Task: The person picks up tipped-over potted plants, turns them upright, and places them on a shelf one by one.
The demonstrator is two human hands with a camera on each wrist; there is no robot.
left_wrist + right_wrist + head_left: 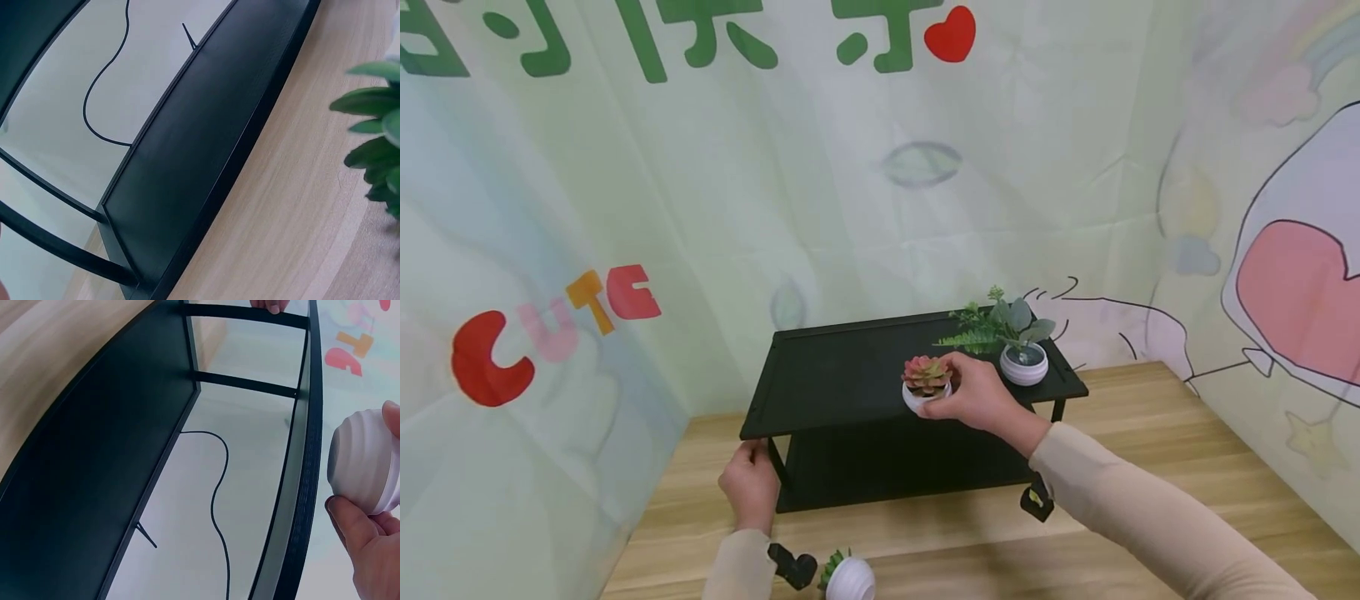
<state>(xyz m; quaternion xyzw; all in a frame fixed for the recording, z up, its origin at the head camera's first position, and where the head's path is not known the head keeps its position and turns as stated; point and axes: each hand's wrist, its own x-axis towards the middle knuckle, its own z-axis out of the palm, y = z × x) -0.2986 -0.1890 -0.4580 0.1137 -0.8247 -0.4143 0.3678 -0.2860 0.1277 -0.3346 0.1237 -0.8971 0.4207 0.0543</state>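
- Closest to us, a beige sleeve slants in from the lower right, leading to the right hand.
- We see that hand pinching a white pot by its side, thumb and fingers spread only to the pot's width; we take the low hold as a way to spare the pink-tipped succulent above.
- This pot hangs upright in the air, just above the front edge of a black two-tier shelf.
- Our left hand is curled around the shelf's front left leg, holding it just below the upper tier, probably to steady the light-looking frame.
- To the right of the held pot, we find a leafy plant in a ridged white pot standing on the upper tier, near its right end, which leaves bare surface to its left.
- Down on the wooden table, in front of the shelf, a green succulent in a white pot lies tipped over (its lower part is cut off, so we cannot tell what props it).
- Behind everything, we have a pale printed backdrop.
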